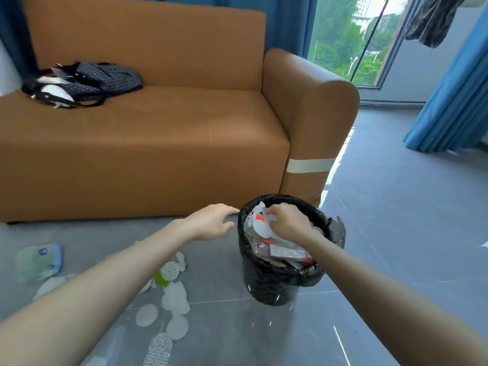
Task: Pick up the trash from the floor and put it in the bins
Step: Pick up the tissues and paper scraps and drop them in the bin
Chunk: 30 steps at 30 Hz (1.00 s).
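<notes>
A round bin [274,289] lined with a black bag stands on the grey floor in front of the sofa arm, nearly full of white and red wrappers. My right hand [289,220] is inside its mouth, fingers closed on white paper trash [260,225]. My left hand [214,220] hovers just left of the bin's rim, fingers apart, holding nothing. Several white round pads [175,299] and foil-patterned discs [158,348] lie scattered on the floor to the left, under my left forearm. A pale green and blue packet [38,261] lies further left.
An orange sofa [158,128] fills the background, with a dark dotted bag [87,80] on its seat. Blue curtains [454,107] and a glass door are at the right. Grey tiled floor [396,207] stretches to the right of the bin.
</notes>
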Motion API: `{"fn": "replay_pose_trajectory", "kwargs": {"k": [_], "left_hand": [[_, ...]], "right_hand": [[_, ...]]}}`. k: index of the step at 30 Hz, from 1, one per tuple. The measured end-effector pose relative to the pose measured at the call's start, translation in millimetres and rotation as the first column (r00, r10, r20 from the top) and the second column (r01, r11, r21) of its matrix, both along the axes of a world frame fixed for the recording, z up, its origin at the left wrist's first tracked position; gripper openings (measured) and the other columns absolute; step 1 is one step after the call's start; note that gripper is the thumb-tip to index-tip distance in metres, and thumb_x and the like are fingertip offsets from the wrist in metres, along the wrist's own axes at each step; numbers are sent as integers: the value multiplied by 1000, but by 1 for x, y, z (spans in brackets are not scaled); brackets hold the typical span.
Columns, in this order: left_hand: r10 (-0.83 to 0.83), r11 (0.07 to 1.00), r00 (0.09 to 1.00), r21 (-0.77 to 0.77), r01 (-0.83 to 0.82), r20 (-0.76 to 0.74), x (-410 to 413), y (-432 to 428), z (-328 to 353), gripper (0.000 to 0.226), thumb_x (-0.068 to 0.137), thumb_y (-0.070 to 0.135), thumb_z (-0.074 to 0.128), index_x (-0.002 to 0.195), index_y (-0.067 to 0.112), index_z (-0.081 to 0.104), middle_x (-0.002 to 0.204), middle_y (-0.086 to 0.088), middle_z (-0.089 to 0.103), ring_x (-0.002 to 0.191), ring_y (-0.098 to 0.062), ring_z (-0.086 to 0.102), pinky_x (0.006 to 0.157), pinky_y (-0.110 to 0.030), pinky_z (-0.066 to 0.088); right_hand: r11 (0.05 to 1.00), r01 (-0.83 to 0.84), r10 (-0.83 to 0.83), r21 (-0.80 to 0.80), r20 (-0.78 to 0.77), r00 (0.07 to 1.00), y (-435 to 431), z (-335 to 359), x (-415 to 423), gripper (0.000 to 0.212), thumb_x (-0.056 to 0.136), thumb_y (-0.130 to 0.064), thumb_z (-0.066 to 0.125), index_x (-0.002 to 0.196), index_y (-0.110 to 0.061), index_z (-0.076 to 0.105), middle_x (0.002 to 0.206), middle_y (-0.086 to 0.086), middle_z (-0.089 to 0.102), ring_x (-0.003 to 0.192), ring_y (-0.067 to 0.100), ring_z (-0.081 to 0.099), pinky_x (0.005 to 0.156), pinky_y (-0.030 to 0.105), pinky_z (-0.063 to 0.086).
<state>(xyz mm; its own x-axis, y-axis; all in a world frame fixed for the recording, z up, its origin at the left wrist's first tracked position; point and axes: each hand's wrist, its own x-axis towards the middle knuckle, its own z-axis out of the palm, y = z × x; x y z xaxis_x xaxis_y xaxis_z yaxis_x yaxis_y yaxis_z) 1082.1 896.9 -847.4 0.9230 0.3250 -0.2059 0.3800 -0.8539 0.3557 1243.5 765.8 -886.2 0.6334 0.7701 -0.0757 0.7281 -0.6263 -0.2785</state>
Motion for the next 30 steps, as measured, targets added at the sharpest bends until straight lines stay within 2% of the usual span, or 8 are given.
{"fn": "replay_pose_trajectory", "kwargs": {"k": [6,10,13,17,19,22,25,30], "left_hand": [[221,973,973,-85,-216,61,-80,24,9,45,99,23,42,144,21,37,148,1,41,137,-15,37,110,-29,31],[386,917,919,-138,-373,78,-132,36,-7,43,98,22,43,141,19,39,142,-2,47,131,-18,43,105,-30,35],[490,863,869,-185,-471,75,-166,44,-28,43,98,19,44,140,16,41,139,-5,49,126,-21,47,103,-30,37],[569,807,821,-222,-547,44,-202,54,-67,42,95,19,47,136,17,46,138,-5,51,121,-22,53,102,-34,42],[598,780,801,-245,-576,20,-215,56,-87,42,93,15,48,135,14,47,137,-6,52,123,-21,52,102,-30,41],[615,755,788,-271,-597,-26,-224,60,-123,44,92,8,49,135,9,47,136,-7,53,125,-22,50,94,-23,38],[635,711,767,-317,-628,-97,-226,64,-169,52,91,14,52,142,13,38,144,-7,44,131,-21,43,103,-26,35],[634,681,751,-327,-655,-183,-219,70,-238,56,92,15,50,145,15,30,146,-10,37,135,-23,35,107,-28,31]], "right_hand": [[980,-161,158,115,36,987,31,32,-66,35,92,-19,49,126,-27,57,128,-1,57,119,21,51,89,35,47],[963,-256,257,84,0,967,48,27,-112,40,89,-15,46,126,-25,57,127,-2,59,119,22,53,90,33,47],[947,-320,321,18,-54,946,60,9,-138,39,89,-18,50,126,-25,57,127,-3,60,119,22,53,92,32,45],[916,-393,379,-80,-145,914,80,-28,-163,38,89,-22,56,127,-24,55,130,1,58,120,23,52,94,36,46],[894,-429,402,-124,-198,894,89,-51,-173,41,87,-24,58,127,-24,54,131,4,56,120,25,52,94,37,47],[855,-481,434,-191,-242,868,107,-93,-183,48,84,-20,62,131,-22,50,133,6,54,119,26,52,92,35,48],[825,-510,438,-244,-295,849,122,-136,-187,59,83,-18,66,137,-20,43,139,7,46,122,26,49,90,30,43],[783,-530,418,-326,-354,836,147,-207,-187,74,80,-18,70,144,-17,33,146,10,33,131,30,40,104,33,39]]}}
